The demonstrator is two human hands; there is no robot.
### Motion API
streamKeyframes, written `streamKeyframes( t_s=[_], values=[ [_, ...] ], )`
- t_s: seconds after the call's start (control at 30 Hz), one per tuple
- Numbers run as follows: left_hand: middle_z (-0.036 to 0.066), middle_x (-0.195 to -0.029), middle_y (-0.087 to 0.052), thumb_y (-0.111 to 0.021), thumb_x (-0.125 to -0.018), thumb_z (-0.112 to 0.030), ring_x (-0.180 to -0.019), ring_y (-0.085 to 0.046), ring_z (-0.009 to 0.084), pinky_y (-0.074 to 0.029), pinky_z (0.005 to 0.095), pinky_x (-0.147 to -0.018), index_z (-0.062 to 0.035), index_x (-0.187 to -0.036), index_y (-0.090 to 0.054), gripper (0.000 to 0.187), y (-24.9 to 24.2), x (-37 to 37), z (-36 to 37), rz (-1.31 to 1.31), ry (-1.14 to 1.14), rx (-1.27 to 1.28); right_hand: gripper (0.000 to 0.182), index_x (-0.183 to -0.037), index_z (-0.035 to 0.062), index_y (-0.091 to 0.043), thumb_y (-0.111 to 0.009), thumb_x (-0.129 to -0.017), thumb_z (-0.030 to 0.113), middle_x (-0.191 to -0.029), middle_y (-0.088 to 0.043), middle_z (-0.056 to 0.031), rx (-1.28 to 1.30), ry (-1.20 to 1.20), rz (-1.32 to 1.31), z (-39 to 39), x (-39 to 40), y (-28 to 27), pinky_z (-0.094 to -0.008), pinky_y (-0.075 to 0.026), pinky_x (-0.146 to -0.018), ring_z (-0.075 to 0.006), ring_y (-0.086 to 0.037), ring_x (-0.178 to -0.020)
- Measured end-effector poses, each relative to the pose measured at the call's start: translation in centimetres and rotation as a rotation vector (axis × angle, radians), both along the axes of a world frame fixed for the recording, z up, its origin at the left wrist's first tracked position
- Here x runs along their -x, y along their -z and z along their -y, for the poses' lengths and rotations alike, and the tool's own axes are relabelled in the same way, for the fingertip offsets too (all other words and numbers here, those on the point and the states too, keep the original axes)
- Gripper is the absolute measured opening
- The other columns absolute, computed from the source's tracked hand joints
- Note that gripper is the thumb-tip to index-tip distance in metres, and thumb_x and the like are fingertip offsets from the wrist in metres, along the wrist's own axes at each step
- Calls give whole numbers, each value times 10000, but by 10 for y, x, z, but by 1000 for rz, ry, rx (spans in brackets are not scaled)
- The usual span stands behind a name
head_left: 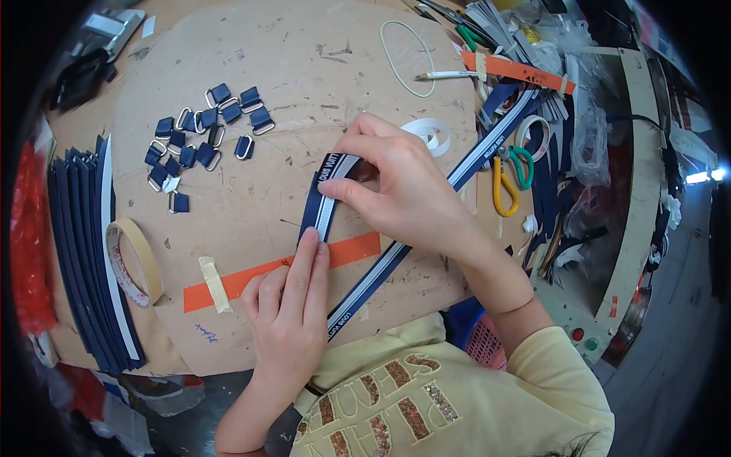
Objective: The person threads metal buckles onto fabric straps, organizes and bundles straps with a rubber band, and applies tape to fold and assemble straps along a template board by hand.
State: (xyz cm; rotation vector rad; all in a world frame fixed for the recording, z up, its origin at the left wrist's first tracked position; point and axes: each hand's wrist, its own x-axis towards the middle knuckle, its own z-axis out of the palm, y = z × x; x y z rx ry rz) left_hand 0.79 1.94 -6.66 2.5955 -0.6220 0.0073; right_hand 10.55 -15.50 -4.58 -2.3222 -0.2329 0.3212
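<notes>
A navy strap [325, 217] with a pale patterned stripe and white lettering lies slantwise before me, its upper end folded over. My right hand [403, 179] pinches that upper end between thumb and fingers. Against the lower part of the strap, my left hand [289, 301] presses its outstretched index and middle fingers; the other fingers are bent and the thumb is hidden. Beneath the hands runs an orange strip [350, 255], held by a piece of masking tape [215, 284]. A long lettered strap [373, 283] passes diagonally under my right wrist.
Small navy tabs with metal rings [205, 154] lie at the upper left. Navy strips [80, 251] and a masking tape roll [133, 263] are at the left. Scissors [504, 186], a white pen [453, 75] and a white tape coil [428, 133] lie at the right.
</notes>
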Motion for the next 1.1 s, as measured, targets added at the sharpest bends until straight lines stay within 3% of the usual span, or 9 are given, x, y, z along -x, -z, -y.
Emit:
streamKeyframes(
  t_s=[0.23,0.37,0.57,0.9,1.1],
  values=[
    [101,-1409,-472,-533,-734,102,-958,-477,210,-325,344,-922,11,-1244,-560,518,0,2,1,-58,2,17,143,-860,-42,-628,-700,-752,20,-812,-521,-60,45,-11,56,0,2,3,-227,-379,-530,-135,-460,-610],
    [129,-1385,-501,-580,-811,-35,-842,-450,180,-334,316,-845,21,-1170,-606,364,-5,-6,5,-52,23,-82,133,-851,-39,-629,-698,-748,7,-809,-531,-59,41,-23,87,1,1,2,-231,-388,-532,-134,-470,-601],
    [133,-1410,-475,-558,-819,-29,-799,-417,188,-320,331,-838,28,-1191,-592,378,-4,-6,5,-46,37,-78,130,-856,-37,-632,-694,-747,-2,-800,-537,-58,-73,-19,-26,9,-6,-1,-237,-399,-537,-132,-481,-596],
    [132,-1437,-442,-507,-812,6,-773,-385,205,-304,358,-828,42,-1227,-568,421,-4,-10,9,14,45,-173,118,-853,-37,-631,-685,-753,-8,-801,-542,-64,-40,-11,57,7,-4,6,-240,-410,-542,-136,-495,-603],
    [129,-1441,-433,-543,-787,-25,-791,-391,208,-304,353,-811,38,-1285,-525,502,-12,-19,9,-90,59,-139,122,-900,-29,-628,-646,-786,10,-833,-549,-83,70,-25,63,2,-2,0,-272,-436,-578,-177,-521,-640]
  ],
)
